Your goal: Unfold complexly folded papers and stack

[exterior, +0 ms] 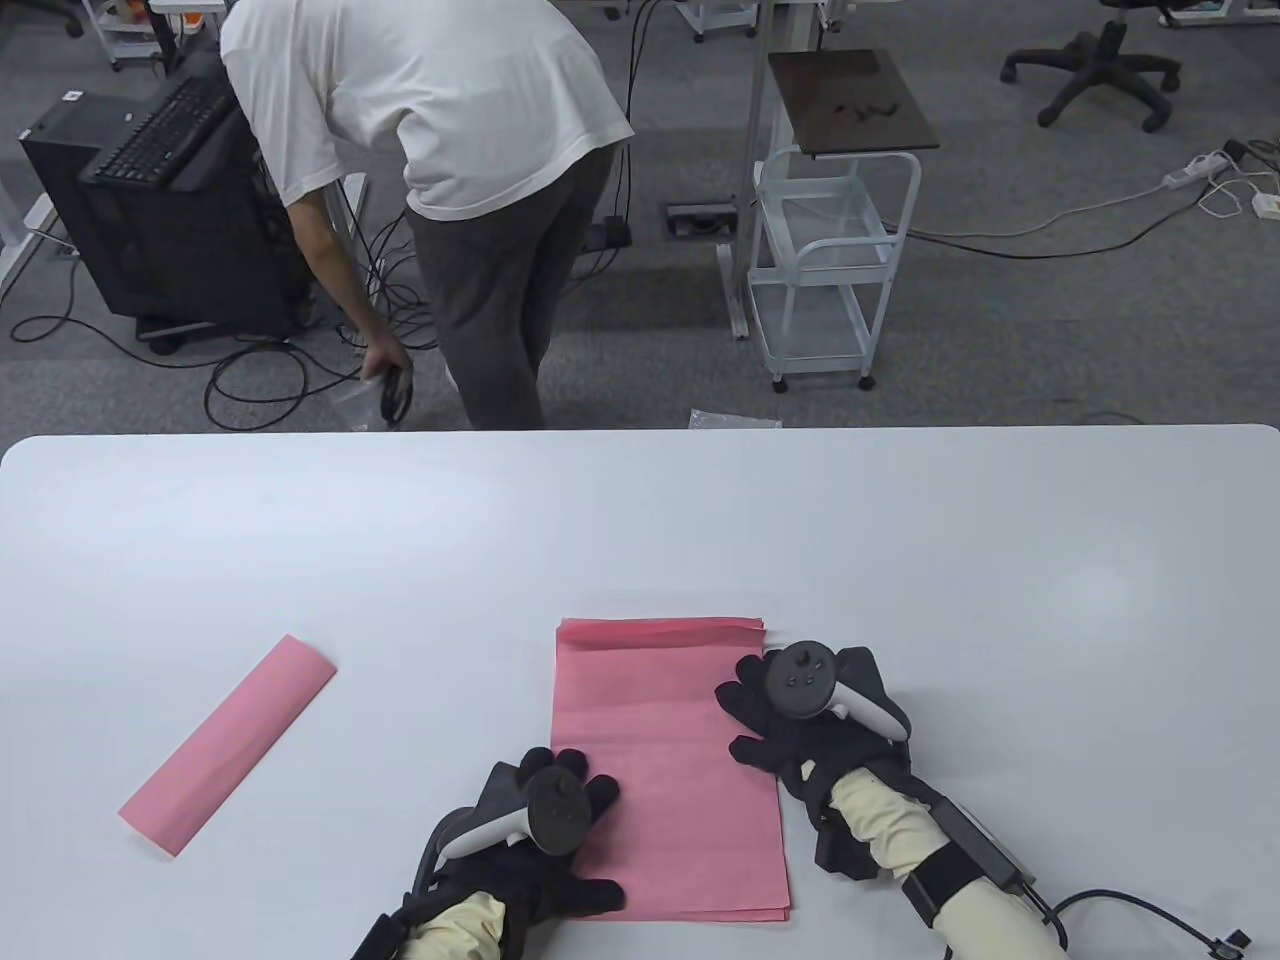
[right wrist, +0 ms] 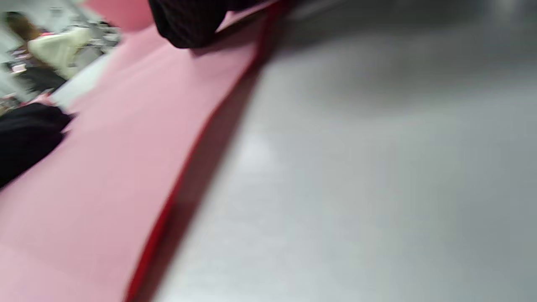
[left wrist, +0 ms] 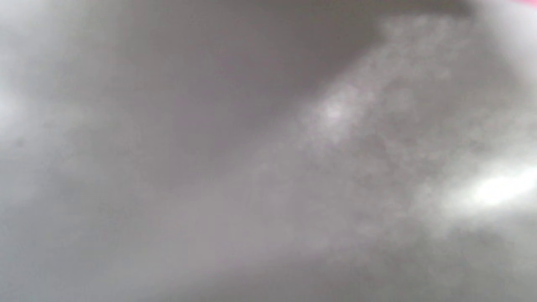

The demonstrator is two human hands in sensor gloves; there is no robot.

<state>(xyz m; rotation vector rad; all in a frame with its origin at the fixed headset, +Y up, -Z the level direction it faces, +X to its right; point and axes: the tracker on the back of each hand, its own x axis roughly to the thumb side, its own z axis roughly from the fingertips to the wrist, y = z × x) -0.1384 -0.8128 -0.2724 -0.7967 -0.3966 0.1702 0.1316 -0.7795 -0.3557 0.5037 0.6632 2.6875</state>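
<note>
A stack of flat pink sheets [exterior: 668,760] lies on the white table [exterior: 640,530] near the front edge. My left hand [exterior: 570,800] rests flat on the stack's lower left part, fingers spread. My right hand [exterior: 750,710] lies flat on the stack's right edge, fingers straight. A folded pink paper strip [exterior: 228,744] lies slantwise to the left, apart from both hands. In the right wrist view the pink stack [right wrist: 105,167] fills the left side with a gloved fingertip [right wrist: 188,25] on it. The left wrist view is a grey blur.
A person in a white shirt [exterior: 420,100] bends over beyond the table's far edge. A white trolley [exterior: 825,260], a dark computer case with a keyboard [exterior: 160,200] and cables stand on the floor behind.
</note>
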